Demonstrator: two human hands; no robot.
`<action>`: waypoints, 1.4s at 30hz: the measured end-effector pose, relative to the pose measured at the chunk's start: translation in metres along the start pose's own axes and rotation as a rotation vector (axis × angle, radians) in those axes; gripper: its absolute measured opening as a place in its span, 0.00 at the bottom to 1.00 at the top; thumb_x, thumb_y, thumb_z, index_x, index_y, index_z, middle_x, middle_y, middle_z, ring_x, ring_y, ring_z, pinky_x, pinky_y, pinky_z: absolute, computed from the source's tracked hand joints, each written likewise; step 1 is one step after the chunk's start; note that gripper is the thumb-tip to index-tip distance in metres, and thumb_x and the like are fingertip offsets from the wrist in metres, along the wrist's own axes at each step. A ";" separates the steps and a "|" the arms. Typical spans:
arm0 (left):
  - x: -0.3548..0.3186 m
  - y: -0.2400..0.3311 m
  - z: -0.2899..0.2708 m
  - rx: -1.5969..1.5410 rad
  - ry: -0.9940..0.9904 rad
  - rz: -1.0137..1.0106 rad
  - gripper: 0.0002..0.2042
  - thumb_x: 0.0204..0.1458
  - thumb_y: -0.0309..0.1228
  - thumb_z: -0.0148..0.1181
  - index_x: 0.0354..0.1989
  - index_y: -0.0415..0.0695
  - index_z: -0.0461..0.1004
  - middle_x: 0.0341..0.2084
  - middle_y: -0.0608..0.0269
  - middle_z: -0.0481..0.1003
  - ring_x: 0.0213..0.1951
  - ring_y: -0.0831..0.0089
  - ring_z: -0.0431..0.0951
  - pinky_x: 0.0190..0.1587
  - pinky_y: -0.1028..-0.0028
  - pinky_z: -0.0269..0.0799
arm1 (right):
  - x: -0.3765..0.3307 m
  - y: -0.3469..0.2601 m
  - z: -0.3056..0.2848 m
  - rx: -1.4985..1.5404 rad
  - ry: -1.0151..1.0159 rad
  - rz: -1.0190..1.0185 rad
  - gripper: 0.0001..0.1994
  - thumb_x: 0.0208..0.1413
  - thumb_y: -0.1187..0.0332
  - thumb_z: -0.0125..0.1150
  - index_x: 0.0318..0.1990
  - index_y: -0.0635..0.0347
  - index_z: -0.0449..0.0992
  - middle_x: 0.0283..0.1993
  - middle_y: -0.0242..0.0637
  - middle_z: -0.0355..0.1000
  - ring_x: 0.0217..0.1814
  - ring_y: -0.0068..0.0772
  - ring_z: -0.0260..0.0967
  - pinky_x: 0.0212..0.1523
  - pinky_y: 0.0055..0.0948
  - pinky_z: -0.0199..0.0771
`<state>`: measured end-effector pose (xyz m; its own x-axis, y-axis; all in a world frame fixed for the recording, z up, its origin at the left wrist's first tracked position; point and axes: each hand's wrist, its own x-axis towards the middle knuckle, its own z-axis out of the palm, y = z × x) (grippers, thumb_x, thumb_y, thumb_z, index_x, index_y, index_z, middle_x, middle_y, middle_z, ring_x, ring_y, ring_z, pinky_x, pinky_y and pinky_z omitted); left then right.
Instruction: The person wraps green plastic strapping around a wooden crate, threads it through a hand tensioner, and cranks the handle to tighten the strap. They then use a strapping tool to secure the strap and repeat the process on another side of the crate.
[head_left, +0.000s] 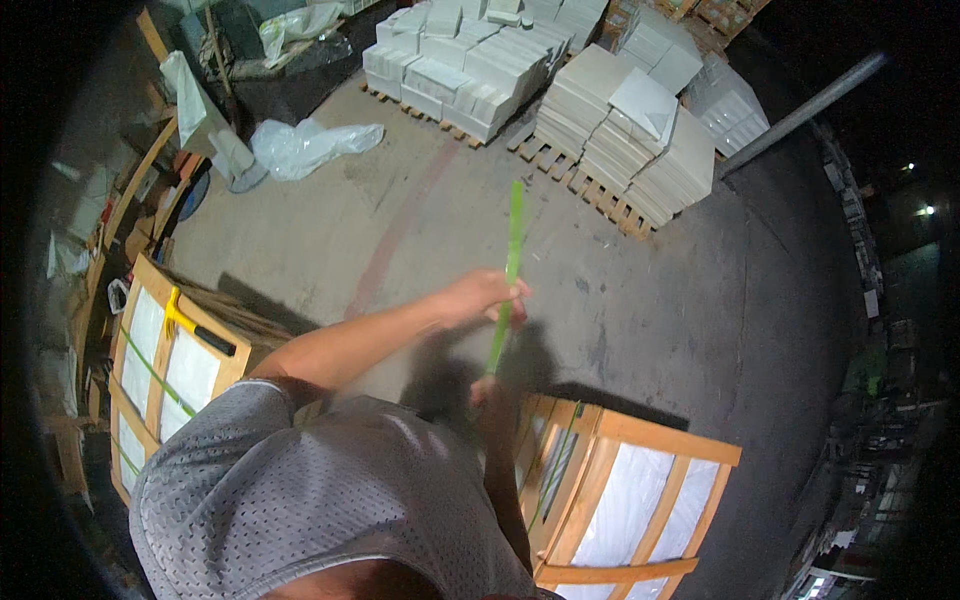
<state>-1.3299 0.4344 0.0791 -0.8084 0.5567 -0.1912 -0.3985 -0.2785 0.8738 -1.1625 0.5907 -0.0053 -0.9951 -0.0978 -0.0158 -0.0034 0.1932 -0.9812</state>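
A bright green packing strap (515, 230) runs upright in front of me, over the concrete floor. My left hand (500, 296) is closed around its middle, with the fingers pinching it. Closer to my body, my right hand (484, 391) grips the strap's lower part; that hand is partly in shadow. Beyond my left hand the strap's far end sticks out free. To my left, a hammer (202, 334) with a yellow head and black grip lies on a wooden crate (150, 395).
Another wooden crate (592, 480) with white wrapped contents and green straps stands close on my right. Farther off, pallets bear stacked pale slabs (470, 70) and more slabs (620, 140). Crumpled clear plastic (310, 148) lies at the far left. A grey pole (800, 115) slants at the right.
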 end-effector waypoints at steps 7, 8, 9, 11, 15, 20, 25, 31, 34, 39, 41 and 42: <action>0.107 0.019 -0.053 1.383 0.090 0.269 0.14 0.62 0.37 0.49 0.42 0.37 0.72 0.30 0.59 0.79 0.36 0.63 0.80 0.39 0.65 0.75 | 0.108 0.000 -0.064 -0.316 0.056 -0.134 0.13 0.60 0.60 0.51 0.28 0.58 0.73 0.20 0.31 0.63 0.21 0.25 0.63 0.21 0.26 0.60; 0.123 0.020 -0.055 1.493 0.102 0.271 0.14 0.62 0.37 0.48 0.41 0.38 0.73 0.30 0.60 0.80 0.37 0.62 0.80 0.39 0.64 0.75 | 0.121 -0.008 -0.073 -0.161 0.023 -0.016 0.13 0.60 0.61 0.51 0.28 0.59 0.73 0.19 0.31 0.63 0.20 0.26 0.62 0.20 0.26 0.60; 0.141 0.024 -0.055 1.163 0.148 0.243 0.14 0.62 0.38 0.48 0.42 0.37 0.73 0.32 0.58 0.80 0.37 0.60 0.80 0.40 0.63 0.75 | 0.135 -0.015 -0.083 -0.147 0.050 0.015 0.13 0.59 0.61 0.52 0.28 0.59 0.73 0.19 0.31 0.63 0.18 0.26 0.62 0.19 0.26 0.60; 0.173 0.031 -0.053 0.547 0.215 0.084 0.16 0.63 0.38 0.48 0.43 0.37 0.72 0.35 0.54 0.79 0.38 0.57 0.80 0.41 0.60 0.75 | 0.163 -0.026 -0.095 -0.094 0.067 0.071 0.13 0.59 0.60 0.52 0.28 0.59 0.74 0.18 0.29 0.63 0.18 0.23 0.61 0.19 0.25 0.59; 0.232 0.035 -0.032 -0.275 0.004 -0.230 0.18 0.63 0.38 0.47 0.48 0.34 0.70 0.39 0.48 0.78 0.40 0.55 0.80 0.44 0.61 0.75 | 0.208 -0.032 -0.123 0.327 0.222 0.534 0.15 0.61 0.59 0.49 0.29 0.59 0.74 0.19 0.26 0.63 0.20 0.18 0.59 0.20 0.22 0.54; 0.319 0.028 -0.018 -0.274 -0.280 -0.253 0.17 0.62 0.37 0.48 0.48 0.33 0.70 0.39 0.47 0.77 0.40 0.56 0.80 0.47 0.63 0.74 | 0.266 -0.011 -0.148 0.345 0.471 0.528 0.15 0.61 0.59 0.51 0.29 0.59 0.75 0.20 0.25 0.64 0.21 0.16 0.58 0.21 0.21 0.56; 0.426 0.021 -0.052 0.715 -0.528 0.072 0.13 0.63 0.34 0.47 0.46 0.38 0.73 0.39 0.57 0.77 0.42 0.65 0.78 0.47 0.67 0.71 | 0.326 0.005 -0.165 0.310 0.609 0.408 0.13 0.60 0.60 0.54 0.28 0.58 0.74 0.20 0.27 0.65 0.21 0.16 0.59 0.21 0.21 0.58; 0.522 0.020 -0.051 0.909 -0.698 0.275 0.13 0.63 0.38 0.47 0.41 0.42 0.73 0.38 0.61 0.77 0.38 0.69 0.77 0.40 0.69 0.71 | 0.379 0.001 -0.173 0.510 0.629 0.436 0.14 0.62 0.60 0.52 0.28 0.59 0.72 0.22 0.28 0.66 0.20 0.18 0.58 0.21 0.22 0.58; 0.568 0.036 -0.010 0.542 -0.751 -0.082 0.14 0.62 0.41 0.48 0.38 0.42 0.73 0.38 0.60 0.77 0.34 0.68 0.77 0.37 0.66 0.71 | 0.392 -0.009 -0.182 0.659 0.787 0.491 0.14 0.64 0.60 0.51 0.31 0.60 0.73 0.21 0.28 0.65 0.20 0.18 0.58 0.22 0.22 0.58; 0.543 0.018 0.059 0.063 -1.340 -0.671 0.21 0.64 0.47 0.41 0.51 0.40 0.63 0.42 0.52 0.72 0.35 0.65 0.76 0.43 0.67 0.71 | 0.405 -0.025 -0.243 0.859 1.288 0.168 0.10 0.63 0.66 0.50 0.40 0.64 0.73 0.24 0.29 0.67 0.21 0.19 0.61 0.24 0.21 0.64; 0.522 -0.001 0.080 0.220 -1.065 -0.625 0.23 0.65 0.49 0.34 0.52 0.40 0.63 0.39 0.56 0.72 0.34 0.69 0.74 0.45 0.68 0.68 | 0.410 -0.027 -0.288 0.929 1.497 0.055 0.08 0.61 0.70 0.50 0.41 0.64 0.73 0.26 0.30 0.67 0.24 0.22 0.63 0.26 0.22 0.64; 0.528 -0.004 0.084 0.170 -1.050 -0.692 0.23 0.65 0.48 0.33 0.49 0.40 0.66 0.36 0.58 0.72 0.33 0.71 0.73 0.44 0.68 0.67 | 0.410 -0.027 -0.309 0.961 1.544 -0.075 0.07 0.60 0.72 0.50 0.41 0.63 0.72 0.27 0.31 0.67 0.25 0.23 0.64 0.26 0.22 0.64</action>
<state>-1.7183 0.7955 0.0121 0.3082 0.9172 -0.2525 -0.4751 0.3783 0.7944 -1.6009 0.8474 0.0746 -0.1863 0.9193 -0.3466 -0.5511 -0.3899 -0.7378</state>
